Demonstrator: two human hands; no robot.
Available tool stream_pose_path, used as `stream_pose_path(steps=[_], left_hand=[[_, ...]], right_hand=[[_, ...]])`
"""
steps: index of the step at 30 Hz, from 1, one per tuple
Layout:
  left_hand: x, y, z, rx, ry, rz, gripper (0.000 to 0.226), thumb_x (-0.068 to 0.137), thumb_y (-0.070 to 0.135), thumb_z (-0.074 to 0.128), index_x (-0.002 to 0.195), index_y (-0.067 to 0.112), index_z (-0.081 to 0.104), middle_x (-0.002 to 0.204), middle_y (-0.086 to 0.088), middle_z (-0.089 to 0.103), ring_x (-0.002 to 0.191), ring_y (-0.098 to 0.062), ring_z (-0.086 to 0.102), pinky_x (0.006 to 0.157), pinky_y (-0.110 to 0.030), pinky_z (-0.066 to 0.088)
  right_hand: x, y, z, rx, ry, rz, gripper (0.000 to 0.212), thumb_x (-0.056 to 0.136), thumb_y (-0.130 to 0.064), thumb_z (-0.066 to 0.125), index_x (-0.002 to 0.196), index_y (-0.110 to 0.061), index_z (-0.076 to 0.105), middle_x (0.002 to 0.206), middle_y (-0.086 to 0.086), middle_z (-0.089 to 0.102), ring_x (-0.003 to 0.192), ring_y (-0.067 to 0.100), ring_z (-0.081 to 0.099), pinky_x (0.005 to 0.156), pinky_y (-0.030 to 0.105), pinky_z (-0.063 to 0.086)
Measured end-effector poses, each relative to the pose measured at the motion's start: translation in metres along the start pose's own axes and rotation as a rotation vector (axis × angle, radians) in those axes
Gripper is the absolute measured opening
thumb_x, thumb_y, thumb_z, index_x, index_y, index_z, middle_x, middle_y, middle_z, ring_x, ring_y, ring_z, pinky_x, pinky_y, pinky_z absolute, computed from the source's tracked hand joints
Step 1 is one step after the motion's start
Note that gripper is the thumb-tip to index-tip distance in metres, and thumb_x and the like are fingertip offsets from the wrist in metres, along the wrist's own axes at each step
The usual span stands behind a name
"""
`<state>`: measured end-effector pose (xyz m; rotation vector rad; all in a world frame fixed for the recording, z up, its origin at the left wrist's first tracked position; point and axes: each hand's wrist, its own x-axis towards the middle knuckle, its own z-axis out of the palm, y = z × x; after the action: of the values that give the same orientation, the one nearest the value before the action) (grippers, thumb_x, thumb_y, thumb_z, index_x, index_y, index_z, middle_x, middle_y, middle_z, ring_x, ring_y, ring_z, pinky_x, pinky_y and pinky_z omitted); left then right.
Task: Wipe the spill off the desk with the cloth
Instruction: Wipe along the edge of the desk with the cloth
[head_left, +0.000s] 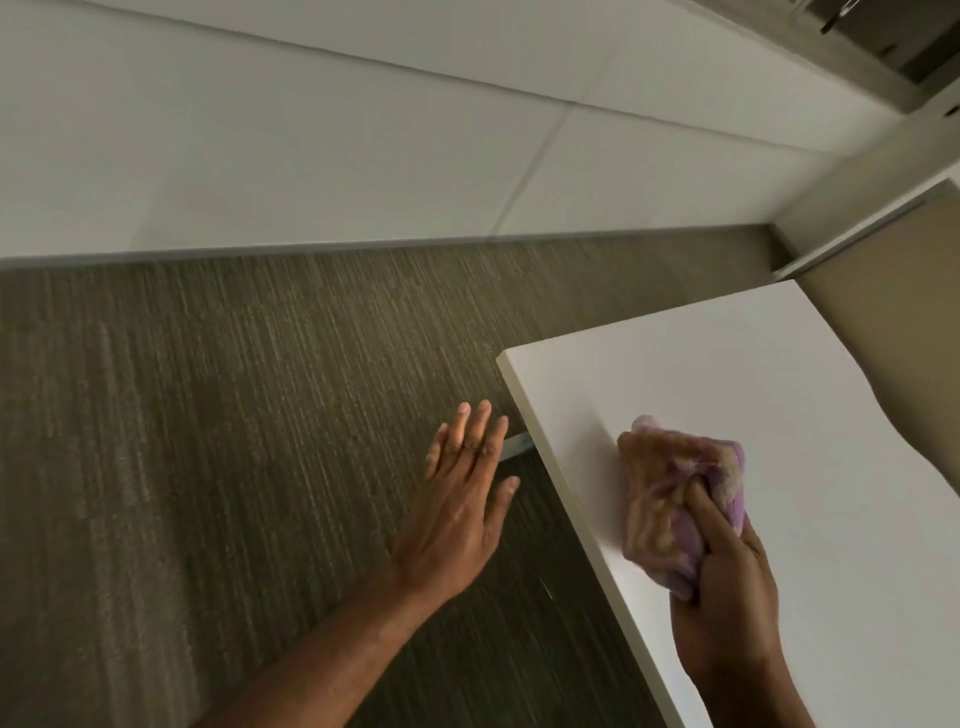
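Right hand fingers clamped on cloth near desk edge — left hand fingers apart, off-desk.

Cloth on desk near its left edge; carpet left, wall behind.

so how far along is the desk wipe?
Done: the bunched purple and yellow cloth is picked up and gripped in the right hand. In hand: it is pressed on the white desk top near the left edge. The left hand hangs open over the carpet. Left: unclear, no spill shows on the visible surface.
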<state>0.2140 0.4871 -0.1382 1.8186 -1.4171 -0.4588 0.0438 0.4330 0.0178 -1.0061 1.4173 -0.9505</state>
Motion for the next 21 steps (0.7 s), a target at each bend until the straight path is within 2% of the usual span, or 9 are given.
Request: stream_pose_path(steps=[2,3,6,9,10,12,14,16,21], left_hand=[[0.006,0.001,-0.003,0.016,-0.034,0.040,0.062,0.110,0.048,0.020,0.164,0.021,0.005,0.173,0.000,-0.007,0.158,-0.014,-0.016,0.130,-0.048,0.004],[0.009,0.002,-0.004,0.020,-0.046,0.056,0.063,0.110,0.048,0.020,0.164,0.020,0.005,0.173,0.000,-0.007,0.158,-0.015,-0.016,0.130,-0.049,0.006],[0.018,0.005,-0.007,0.021,-0.055,0.091,0.064,0.111,0.047,0.023,0.164,0.019,0.003,0.173,-0.001,-0.007,0.159,-0.017,-0.014,0.130,-0.050,0.009],[0.025,0.009,-0.008,0.021,-0.044,0.122,0.064,0.111,0.045,0.026,0.164,0.018,0.005,0.173,-0.001,-0.005,0.159,-0.018,-0.012,0.130,-0.049,0.008],[0.027,0.011,-0.008,0.028,-0.042,0.132,0.063,0.111,0.045,0.027,0.164,0.017,0.007,0.173,-0.001,-0.004,0.159,-0.018,-0.011,0.129,-0.050,0.009],[0.031,0.012,-0.008,0.043,-0.048,0.151,0.062,0.111,0.044,0.029,0.164,0.018,0.010,0.174,-0.002,-0.003,0.159,-0.019,-0.010,0.129,-0.051,0.010],[0.034,0.012,-0.007,0.060,-0.047,0.165,0.061,0.111,0.042,0.033,0.164,0.019,0.011,0.174,-0.002,-0.001,0.160,-0.019,-0.009,0.129,-0.051,0.011],[0.035,0.012,-0.005,0.062,-0.041,0.161,0.062,0.111,0.042,0.035,0.164,0.019,0.012,0.174,-0.001,-0.001,0.160,-0.019,-0.008,0.129,-0.050,0.008],[0.044,0.015,0.003,0.090,-0.035,0.125,0.067,0.109,0.054,0.025,0.165,0.022,0.007,0.174,0.002,-0.005,0.160,-0.018,-0.009,0.126,-0.046,-0.002]], right_hand=[[0.007,-0.006,0.007,0.111,0.009,0.019,0.041,0.090,-0.035,0.062,0.129,-0.024,0.061,0.123,0.001,0.072,0.107,0.017,0.068,0.079,0.023,0.057],[0.011,-0.009,0.010,0.150,0.023,0.024,0.043,0.089,-0.036,0.063,0.130,-0.023,0.060,0.126,0.001,0.070,0.105,0.015,0.067,0.081,0.024,0.054],[0.018,-0.015,0.017,0.226,0.050,0.023,0.040,0.090,-0.037,0.064,0.127,-0.021,0.062,0.117,-0.001,0.069,0.084,0.009,0.063,0.071,0.020,0.049],[0.026,-0.014,0.023,0.209,0.038,0.000,0.025,0.101,-0.031,0.057,0.123,-0.022,0.064,0.098,-0.004,0.068,0.060,0.004,0.054,0.050,0.014,0.043],[0.029,-0.014,0.026,0.184,0.044,-0.018,0.023,0.102,-0.029,0.056,0.122,-0.023,0.064,0.099,-0.004,0.068,0.064,0.005,0.058,0.048,0.013,0.046],[0.037,-0.015,0.034,0.115,0.061,-0.074,0.026,0.103,-0.029,0.055,0.127,-0.025,0.061,0.111,-0.004,0.070,0.094,0.012,0.069,0.061,0.014,0.056],[0.046,-0.017,0.042,0.048,0.076,-0.145,0.027,0.104,-0.030,0.053,0.130,-0.030,0.058,0.117,-0.006,0.069,0.110,0.018,0.066,0.068,0.018,0.059],[0.055,-0.020,0.047,-0.022,0.083,-0.216,0.028,0.105,-0.028,0.051,0.131,-0.033,0.057,0.118,-0.007,0.068,0.112,0.019,0.065,0.069,0.021,0.060],[0.088,-0.032,0.057,-0.099,0.063,-0.307,0.022,0.105,-0.025,0.051,0.113,-0.043,0.062,0.106,-0.013,0.067,0.100,0.015,0.066,0.064,0.024,0.059]])
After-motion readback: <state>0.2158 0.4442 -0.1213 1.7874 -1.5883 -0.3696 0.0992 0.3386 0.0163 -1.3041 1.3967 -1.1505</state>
